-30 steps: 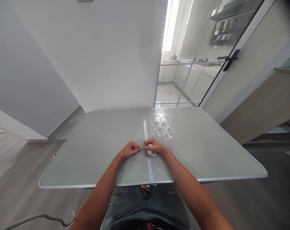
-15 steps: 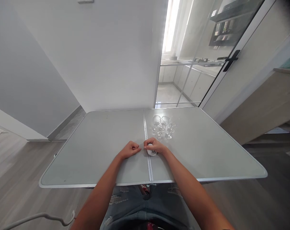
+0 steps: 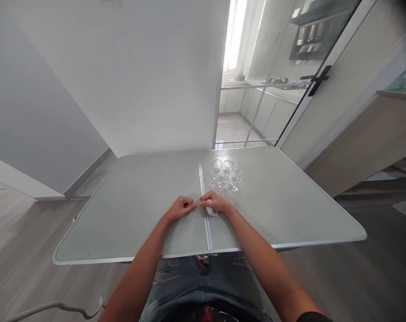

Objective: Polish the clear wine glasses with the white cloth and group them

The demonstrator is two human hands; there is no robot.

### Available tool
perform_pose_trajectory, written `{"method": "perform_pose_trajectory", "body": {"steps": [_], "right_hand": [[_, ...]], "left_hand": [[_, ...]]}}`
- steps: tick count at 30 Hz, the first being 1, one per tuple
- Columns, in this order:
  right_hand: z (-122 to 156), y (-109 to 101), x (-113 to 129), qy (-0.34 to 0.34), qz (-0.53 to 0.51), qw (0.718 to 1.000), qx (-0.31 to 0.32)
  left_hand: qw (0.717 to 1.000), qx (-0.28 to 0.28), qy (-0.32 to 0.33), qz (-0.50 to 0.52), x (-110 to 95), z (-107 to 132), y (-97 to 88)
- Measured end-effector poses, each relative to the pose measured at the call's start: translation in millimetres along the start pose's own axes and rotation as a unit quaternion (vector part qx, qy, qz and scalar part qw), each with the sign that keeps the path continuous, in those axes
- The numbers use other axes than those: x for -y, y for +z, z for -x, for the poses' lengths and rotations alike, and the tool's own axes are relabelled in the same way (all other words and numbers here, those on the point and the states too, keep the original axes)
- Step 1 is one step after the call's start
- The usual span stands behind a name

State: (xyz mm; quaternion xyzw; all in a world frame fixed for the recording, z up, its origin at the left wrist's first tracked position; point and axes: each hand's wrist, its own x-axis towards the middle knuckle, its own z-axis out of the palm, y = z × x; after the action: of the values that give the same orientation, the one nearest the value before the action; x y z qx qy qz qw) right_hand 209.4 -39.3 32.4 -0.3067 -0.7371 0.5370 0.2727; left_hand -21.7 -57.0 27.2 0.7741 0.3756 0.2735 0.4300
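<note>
My left hand (image 3: pixel 181 208) rests on the grey folding table (image 3: pixel 129 210) as a loose fist, with nothing visible in it. Just to its right, across the table's centre seam, my right hand (image 3: pixel 216 203) is curled over a small white cloth (image 3: pixel 212 210) that pokes out under the fingers. Several small clear stemmed glasses (image 3: pixel 224 174) stand upright in a tight cluster a short way beyond my right hand.
A white wall stands behind the table's far edge. To the right, a glass sliding door with a black handle (image 3: pixel 318 79) opens onto a kitchen. A white cable (image 3: pixel 51 307) lies on the wooden floor at the lower left.
Both hands stay where they were on the table. The whole view has shifted a little because my head moved; the glasses have not moved.
</note>
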Motion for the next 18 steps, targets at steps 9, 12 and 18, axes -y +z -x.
{"method": "perform_pose_trajectory", "body": {"steps": [9,12,18], "right_hand": [[30.5,14.7,14.9,0.073,0.087,0.926,-0.361],[60.8,7.5,12.1,0.170,0.152,0.849,-0.476],[83.6,-36.9,2.3,0.292,0.226,0.758,-0.538]], "left_hand": [[0.982,-0.153,-0.082,-0.077,-14.8,-19.4,24.1],[0.969,-0.209,-0.112,-0.074,-24.3,-43.6,47.6],[0.954,-0.212,-0.173,-0.123,-49.1,-106.4,95.5]]}}
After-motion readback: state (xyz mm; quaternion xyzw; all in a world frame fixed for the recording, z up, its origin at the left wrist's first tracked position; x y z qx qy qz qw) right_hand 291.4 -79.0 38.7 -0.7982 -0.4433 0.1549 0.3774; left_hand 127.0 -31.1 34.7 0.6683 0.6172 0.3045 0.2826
